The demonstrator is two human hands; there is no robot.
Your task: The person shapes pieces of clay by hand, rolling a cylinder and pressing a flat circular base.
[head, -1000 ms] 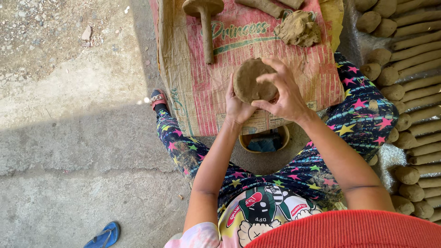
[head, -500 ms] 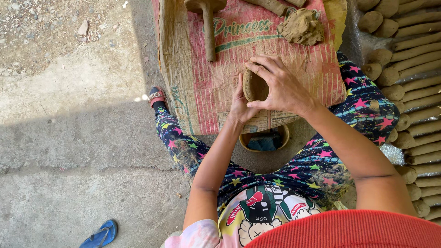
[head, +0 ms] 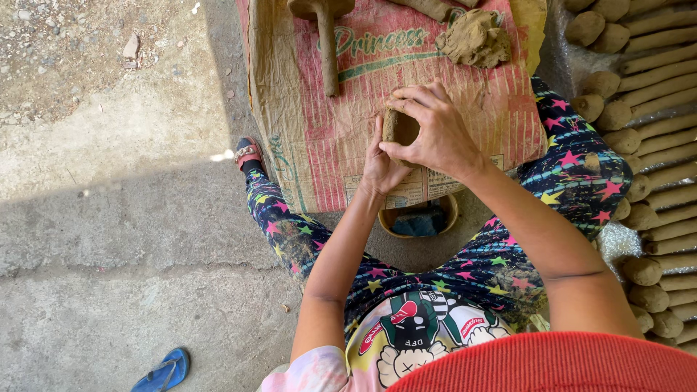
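Note:
A brown clay piece [head: 400, 128] is cupped between both hands over a red and tan woven sack [head: 305, 138] spread on a work surface. My left hand [head: 380, 168] supports it from below and the left side. My right hand [head: 432, 131] wraps over its top and right side, fingers curled around it. Most of the clay is hidden by the fingers. A loose clay lump [head: 475, 38] lies on the sack farther away. A clay-coated wooden mallet [head: 324, 29] rests at the sack's far left.
Rows of rolled clay cylinders [head: 653, 131] are stacked at the right. A small bowl with a dark cloth [head: 421, 218] sits under the sack's near edge. A blue flip-flop [head: 162, 370] lies on the concrete floor at lower left.
The flat clay disc has been folded and closed up between the hands. My right hand has moved over it and covers most of it.

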